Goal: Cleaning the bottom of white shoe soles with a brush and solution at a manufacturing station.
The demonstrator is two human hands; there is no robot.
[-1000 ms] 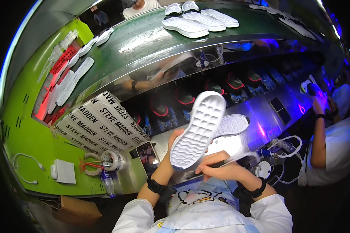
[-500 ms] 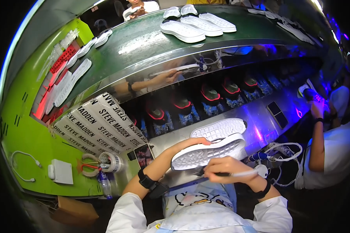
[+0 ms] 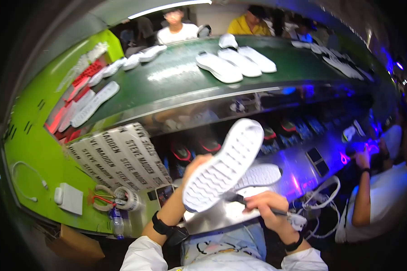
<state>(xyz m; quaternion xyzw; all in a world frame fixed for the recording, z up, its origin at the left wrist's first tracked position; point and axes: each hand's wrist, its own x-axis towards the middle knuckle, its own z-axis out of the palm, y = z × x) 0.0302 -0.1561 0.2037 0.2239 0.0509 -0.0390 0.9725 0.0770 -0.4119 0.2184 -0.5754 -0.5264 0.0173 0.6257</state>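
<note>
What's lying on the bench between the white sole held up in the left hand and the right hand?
In the head view, a second white ridged shoe sole lies on the shiny metal bench, between the raised white shoe sole in the left hand and the right hand, which holds a thin tool.

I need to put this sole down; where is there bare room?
The green belt is bare between the soles at its left end and the three soles in the middle. The green table is bare left of the printed sheet. The steel bench under the left hand is crowded with a sole and cables.
</note>
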